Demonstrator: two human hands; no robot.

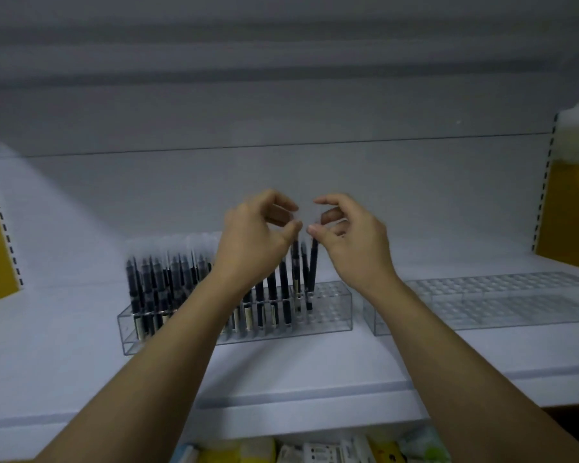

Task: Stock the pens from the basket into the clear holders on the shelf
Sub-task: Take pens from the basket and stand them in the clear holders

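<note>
A clear holder (331, 305) stands on the white shelf (281, 372), filled from its left end with several dark pens (154, 285). My left hand (254, 235) pinches the top of a pen (294, 262) that stands in a hole near the holder's right part. My right hand (351, 232) pinches the top of another dark pen (312, 272), which leans slightly in a hole just right of it. The rightmost holes of this holder hold nothing. The basket is out of view.
A second clear holder (482, 302) with no pens in it sits to the right on the same shelf. Slotted uprights (0, 208) and yellow walls flank the shelf. Packaged goods (315, 452) lie on a lower level at the bottom edge.
</note>
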